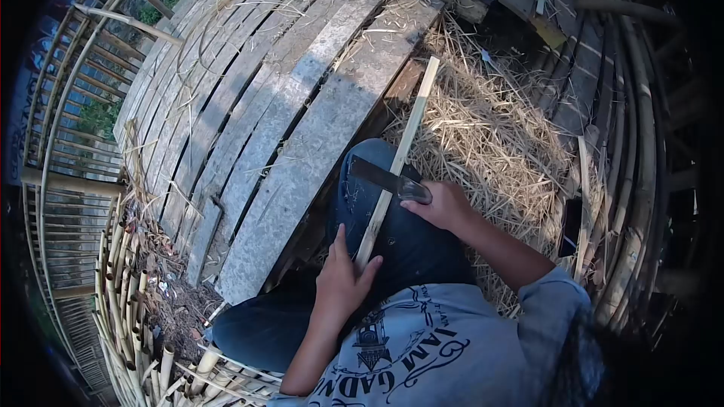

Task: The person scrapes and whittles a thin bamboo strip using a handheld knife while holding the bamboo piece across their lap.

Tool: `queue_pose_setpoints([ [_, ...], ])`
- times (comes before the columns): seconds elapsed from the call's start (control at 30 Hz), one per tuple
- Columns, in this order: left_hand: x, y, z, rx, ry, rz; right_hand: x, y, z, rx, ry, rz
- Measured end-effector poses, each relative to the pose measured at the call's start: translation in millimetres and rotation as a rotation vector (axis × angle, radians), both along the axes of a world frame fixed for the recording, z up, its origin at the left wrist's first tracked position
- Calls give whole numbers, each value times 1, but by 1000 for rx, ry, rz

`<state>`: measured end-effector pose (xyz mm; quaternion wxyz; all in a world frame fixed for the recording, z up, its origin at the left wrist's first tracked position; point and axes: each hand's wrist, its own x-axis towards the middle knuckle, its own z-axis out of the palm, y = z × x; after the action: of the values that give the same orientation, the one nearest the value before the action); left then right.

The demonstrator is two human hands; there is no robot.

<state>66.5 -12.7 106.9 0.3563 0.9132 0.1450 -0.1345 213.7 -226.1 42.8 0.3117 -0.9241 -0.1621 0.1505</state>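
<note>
A long pale bamboo strip [411,128] slants across my raised knee, its far end over the straw. My left hand [341,280] has the strip's near end between thumb and fingers, with the index finger stretched out along one side. In my right hand [441,207] is the handle of a knife with a broad dark blade [371,175]. The knife lies across the strip above the knee, its blade pointing left. Whether the edge bites into the bamboo I cannot tell.
Wooden planks [302,113] form a low platform ahead and left. Loose bamboo shavings [490,136] cover the ground to the right. Cut bamboo poles [124,286] stand at lower left, near a bamboo railing [83,120]. More long poles [630,181] lie at right.
</note>
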Motion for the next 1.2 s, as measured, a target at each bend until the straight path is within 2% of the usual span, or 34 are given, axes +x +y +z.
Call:
queue_pose_setpoints([
  [0.07, -2, -12, -16, -59, -37, 12, 0, 0, 7, -61, -10, 47],
  [0.13, 5, -22, -27, -240, 148, 221, 0, -2, 7, -47, -36, 38],
  [0.17, 4, -24, -38, -244, 152, 195, -1, -3, 7, -30, -62, 57],
  [0.23, 2, -22, -51, -270, -63, 152, -1, -5, 16, -27, -43, 31],
  [0.27, 3, -23, -45, -224, 30, 186, 0, -6, 17, -41, -27, 58],
  [0.37, 7, -23, -38, -157, 23, 200, 2, -14, 12, -8, -27, 108],
  [0.47, 0, -15, -62, 30, -60, 144, 17, -26, 13, -247, -150, 396],
  [0.5, -3, -13, -64, 135, -98, 123, 28, -32, 23, -298, -170, 402],
  [0.67, -2, -14, -65, 182, -64, 132, 47, -43, 9, -246, -183, 199],
  [0.77, -5, -6, -68, 221, -73, 108, 24, -37, 16, -240, -172, 313],
  [0.8, -5, -5, -69, 239, -60, 91, 30, -39, 26, -371, -235, 366],
  [0.9, -4, -12, -62, 239, -29, 87, 62, -49, 9, -338, -321, 208],
  [0.97, 4, -11, -60, 230, -49, 114, 46, -35, 12, -280, -310, 176],
  [1.03, -2, -4, -65, 214, -36, 89, 35, -25, 21, -279, -211, 437],
  [1.07, -4, -3, -66, 197, -41, 65, 47, -24, 34, -438, -314, 571],
  [1.1, -5, -5, -70, 196, -39, 76, 65, -34, 11, -321, -588, 469],
  [1.17, -11, -15, -73, 180, -3, 81, 99, -42, 7, -50, -419, -74],
  [1.2, -13, -17, -75, 170, -22, 102, 99, -40, 16, -42, -421, -58],
])
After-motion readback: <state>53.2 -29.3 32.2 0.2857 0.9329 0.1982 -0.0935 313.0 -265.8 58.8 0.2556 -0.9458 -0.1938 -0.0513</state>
